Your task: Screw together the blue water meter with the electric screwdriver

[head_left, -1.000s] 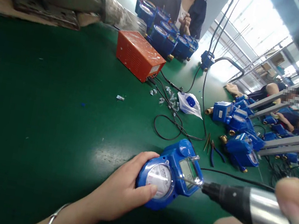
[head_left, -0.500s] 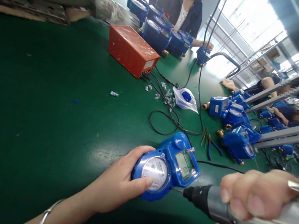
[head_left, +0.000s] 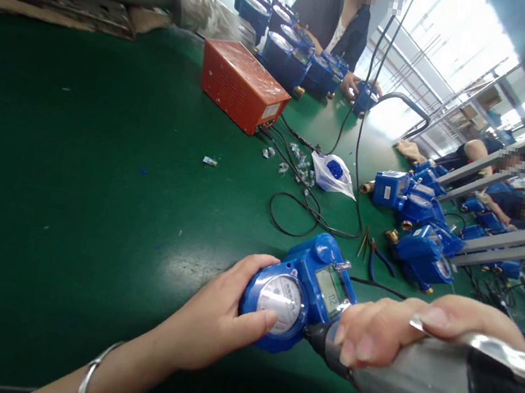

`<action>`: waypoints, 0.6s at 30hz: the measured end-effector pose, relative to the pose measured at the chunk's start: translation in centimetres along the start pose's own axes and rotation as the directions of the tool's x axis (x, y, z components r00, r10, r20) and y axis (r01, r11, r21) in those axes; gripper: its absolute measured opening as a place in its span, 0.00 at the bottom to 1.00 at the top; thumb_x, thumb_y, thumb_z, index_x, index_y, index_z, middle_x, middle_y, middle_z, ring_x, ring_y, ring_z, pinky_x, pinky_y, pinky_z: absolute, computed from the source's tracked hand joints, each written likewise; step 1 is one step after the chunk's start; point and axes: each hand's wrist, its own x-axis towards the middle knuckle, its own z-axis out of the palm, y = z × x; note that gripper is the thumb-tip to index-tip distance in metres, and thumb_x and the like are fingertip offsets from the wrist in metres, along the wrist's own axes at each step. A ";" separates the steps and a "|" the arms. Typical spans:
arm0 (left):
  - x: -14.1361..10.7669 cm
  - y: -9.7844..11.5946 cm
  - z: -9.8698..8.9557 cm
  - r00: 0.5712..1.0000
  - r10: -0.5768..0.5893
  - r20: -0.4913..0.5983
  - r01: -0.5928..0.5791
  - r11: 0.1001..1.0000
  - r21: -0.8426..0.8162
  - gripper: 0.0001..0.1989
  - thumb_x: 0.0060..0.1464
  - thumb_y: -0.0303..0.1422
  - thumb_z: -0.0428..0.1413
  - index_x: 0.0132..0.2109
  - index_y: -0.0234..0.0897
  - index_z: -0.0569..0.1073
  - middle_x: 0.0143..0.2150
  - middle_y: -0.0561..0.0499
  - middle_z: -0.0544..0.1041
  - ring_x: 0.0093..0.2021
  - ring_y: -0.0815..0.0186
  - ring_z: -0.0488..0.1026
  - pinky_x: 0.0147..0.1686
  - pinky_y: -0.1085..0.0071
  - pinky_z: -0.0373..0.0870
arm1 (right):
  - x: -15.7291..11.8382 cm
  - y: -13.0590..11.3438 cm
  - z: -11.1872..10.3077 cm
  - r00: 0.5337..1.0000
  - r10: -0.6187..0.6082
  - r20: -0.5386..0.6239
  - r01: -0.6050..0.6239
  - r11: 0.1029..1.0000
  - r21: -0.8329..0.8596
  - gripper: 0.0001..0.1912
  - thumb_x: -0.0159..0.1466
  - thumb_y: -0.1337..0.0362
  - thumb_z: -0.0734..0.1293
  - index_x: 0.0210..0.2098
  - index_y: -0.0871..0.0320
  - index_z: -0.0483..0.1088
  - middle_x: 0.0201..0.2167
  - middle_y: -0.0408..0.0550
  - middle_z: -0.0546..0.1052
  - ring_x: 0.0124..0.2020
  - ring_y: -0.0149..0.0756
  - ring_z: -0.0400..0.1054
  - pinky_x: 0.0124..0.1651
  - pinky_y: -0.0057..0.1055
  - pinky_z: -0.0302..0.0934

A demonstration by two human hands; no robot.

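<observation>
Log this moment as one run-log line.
left hand: grips blue meter on green table | right hand: holds electric screwdriver, tip at meter's near edge | pliers beyond

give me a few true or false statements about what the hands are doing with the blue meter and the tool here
1. The left hand grips the blue meter on the green table, thumb on its round dial. True.
2. The right hand holds pliers. False: it grips a silver electric screwdriver whose tip is at the meter's lower right side; the pliers lie on the table beyond.
3. The orange box sits next to the left hand. False: it is far up the table, with black cables running from it.
4. A person's hand at the far end rests by a cluster of blue meters. True.
5. The left wrist is bare. False: it wears a bracelet.
</observation>
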 end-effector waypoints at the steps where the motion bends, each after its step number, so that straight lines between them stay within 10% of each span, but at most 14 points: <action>1: 0.0 0.0 0.0 1.000 0.002 -0.002 -0.002 1.000 -0.001 0.29 0.51 0.42 0.55 0.58 0.39 0.60 0.52 0.46 0.71 0.49 0.53 0.70 0.50 0.58 0.66 | 0.0 -0.1 0.1 1.000 0.003 -0.018 -0.003 1.000 0.002 0.21 0.51 0.56 0.73 0.41 0.54 0.65 0.22 0.45 0.73 0.23 0.39 0.69 0.34 0.41 0.70; 18: -0.1 -0.2 -0.1 1.000 -0.003 0.019 0.003 1.000 0.004 0.29 0.52 0.43 0.55 0.58 0.40 0.59 0.53 0.46 0.70 0.49 0.54 0.69 0.50 0.57 0.65 | -0.3 0.2 0.0 0.997 0.072 -0.023 -0.071 0.997 0.030 0.18 0.54 0.55 0.71 0.41 0.50 0.64 0.23 0.43 0.72 0.24 0.39 0.69 0.35 0.40 0.68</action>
